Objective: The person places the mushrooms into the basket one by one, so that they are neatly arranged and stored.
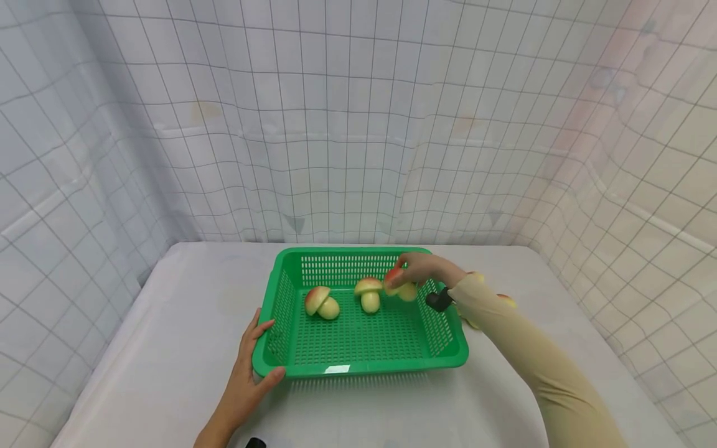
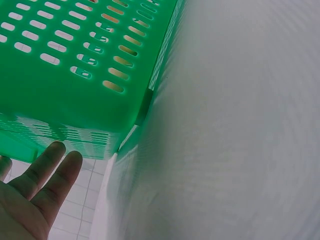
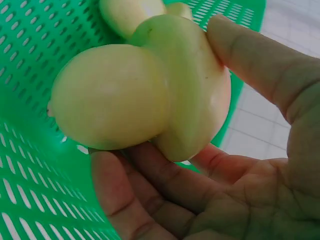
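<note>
A green plastic basket (image 1: 358,370) with slotted walls sits on the white table. Two toy mushrooms with red-and-yellow caps lie in it: one mushroom (image 1: 327,308) tilted at the left, another mushroom (image 1: 370,302) near the middle. Over the basket's right part, my right hand (image 1: 420,267) holds a third toy mushroom (image 3: 110,95) by its cap, between thumb and fingers; its pale rounded stem faces the right wrist camera. My left hand (image 1: 246,370) rests against the basket's left end, thumb by the front rim. Two of its fingers (image 2: 62,182) look straight in the left wrist view.
Right of the basket, more mushrooms (image 1: 507,301) lie on the table, partly hidden by the right forearm (image 1: 521,348). White sheets with a grid pattern (image 1: 358,155) hang at the back and both sides.
</note>
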The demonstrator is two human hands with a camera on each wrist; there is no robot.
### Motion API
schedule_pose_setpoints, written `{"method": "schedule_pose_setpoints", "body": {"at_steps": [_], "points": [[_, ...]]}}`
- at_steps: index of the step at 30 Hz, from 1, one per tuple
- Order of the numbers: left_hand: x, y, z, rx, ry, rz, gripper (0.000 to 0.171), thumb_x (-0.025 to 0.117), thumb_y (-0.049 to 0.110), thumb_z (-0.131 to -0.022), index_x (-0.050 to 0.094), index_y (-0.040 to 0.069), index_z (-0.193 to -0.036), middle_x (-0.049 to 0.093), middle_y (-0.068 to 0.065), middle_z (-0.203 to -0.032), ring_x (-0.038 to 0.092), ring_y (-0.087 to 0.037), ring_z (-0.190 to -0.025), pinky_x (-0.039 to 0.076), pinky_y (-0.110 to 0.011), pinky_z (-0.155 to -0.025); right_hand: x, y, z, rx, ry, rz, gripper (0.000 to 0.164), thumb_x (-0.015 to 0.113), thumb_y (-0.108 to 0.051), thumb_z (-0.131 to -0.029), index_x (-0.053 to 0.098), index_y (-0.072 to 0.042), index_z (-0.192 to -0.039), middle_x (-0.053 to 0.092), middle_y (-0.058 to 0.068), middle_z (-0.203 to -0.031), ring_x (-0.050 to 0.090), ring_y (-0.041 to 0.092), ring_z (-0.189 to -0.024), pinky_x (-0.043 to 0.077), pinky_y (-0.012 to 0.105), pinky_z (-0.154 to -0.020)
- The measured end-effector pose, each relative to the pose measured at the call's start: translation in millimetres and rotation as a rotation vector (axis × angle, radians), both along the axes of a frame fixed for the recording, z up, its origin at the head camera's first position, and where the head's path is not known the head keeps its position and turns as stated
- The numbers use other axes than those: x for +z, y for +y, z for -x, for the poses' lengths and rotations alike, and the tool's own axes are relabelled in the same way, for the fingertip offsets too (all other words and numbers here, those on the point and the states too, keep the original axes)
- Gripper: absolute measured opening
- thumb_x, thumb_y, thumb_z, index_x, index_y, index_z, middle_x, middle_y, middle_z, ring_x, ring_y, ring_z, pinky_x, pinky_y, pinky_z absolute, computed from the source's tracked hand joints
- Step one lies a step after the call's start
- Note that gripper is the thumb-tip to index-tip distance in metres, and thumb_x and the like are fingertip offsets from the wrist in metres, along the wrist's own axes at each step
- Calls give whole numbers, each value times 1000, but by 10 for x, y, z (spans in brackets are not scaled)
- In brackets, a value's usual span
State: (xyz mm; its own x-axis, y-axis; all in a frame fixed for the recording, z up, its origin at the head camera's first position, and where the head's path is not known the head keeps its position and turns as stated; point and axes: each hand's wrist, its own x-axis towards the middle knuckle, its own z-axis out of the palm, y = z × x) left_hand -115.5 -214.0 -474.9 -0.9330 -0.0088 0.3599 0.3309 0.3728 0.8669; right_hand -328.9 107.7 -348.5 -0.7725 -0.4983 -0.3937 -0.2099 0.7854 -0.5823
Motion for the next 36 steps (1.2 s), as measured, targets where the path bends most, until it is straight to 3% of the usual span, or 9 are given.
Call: {"method": "schedule_pose_setpoints", "body": {"at_steps": [7,16,29,36], "points": [[-2,3,-13,-5,-3,-6,75,67,9,-81,31,20,-146,3,4,-157,5,-18,-142,19,-65,-95,-102,-59,45,11,-20,-56,54,72,-30,-84,53,0,-125,57,9,-107,58,21,-91,50,40,-77],[2,6,-23,-3,-5,-11,76,67,9,-80,31,20,-146,3,3,-157,5,-18,-142,19,-64,-96,-273,-116,77,-7,-59,-56,62,71,-31,-85,48,0,-133,51,13,-124,57,22,-99,50,38,-79],[11,7,-3,-3,-11,-8,76,67,10,-80,31,21,-146,4,4,-157,5,-18,-142,19,-61,-98,-339,-134,81,-14,-16,-71,59,71,-35,-85,52,0,-128,56,10,-116,56,20,-92,49,38,-75],[11,12,-9,4,-10,5,76,67,10,-81,31,22,-147,4,5,-157,7,-18,-141,21,-23,-101,-380,-145,74,-47,-8,-69,61,70,-37,-84,52,1,-128,54,13,-120,58,23,-96,49,43,-77]]}}
